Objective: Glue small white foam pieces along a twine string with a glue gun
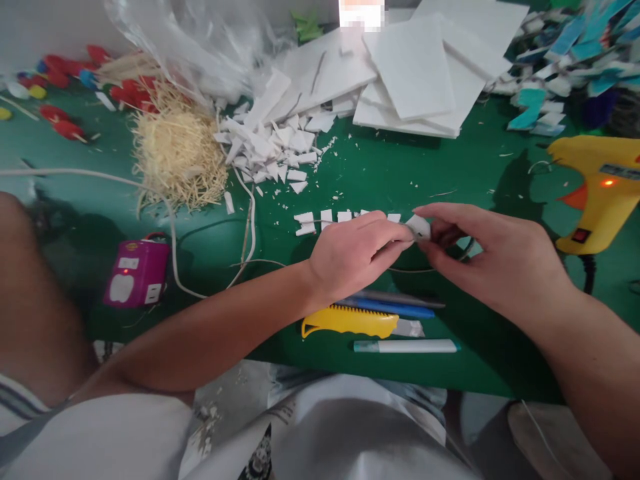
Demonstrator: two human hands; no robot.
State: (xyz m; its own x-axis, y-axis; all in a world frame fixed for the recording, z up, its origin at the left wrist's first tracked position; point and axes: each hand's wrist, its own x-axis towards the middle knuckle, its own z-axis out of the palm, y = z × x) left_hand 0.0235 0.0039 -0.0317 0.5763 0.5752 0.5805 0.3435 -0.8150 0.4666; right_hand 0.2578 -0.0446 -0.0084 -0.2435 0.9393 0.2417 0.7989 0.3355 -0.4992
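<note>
My right hand pinches a small white foam piece between thumb and fingers. From the left, my left hand reaches in with its thumb and fingertips closed at that piece's near edge. Several more white foam pieces lie in a row beyond my left hand, partly covered by it. A thin grey cord seems to run along the row. Below my hands lie a yellow utility knife, a blue pen and a white marker.
A yellow glue gun with a lit light stands at right. Foam scraps, foam sheets and straw-like shreds lie at the back. At left are a purple power adapter, a white cable and another person's limb.
</note>
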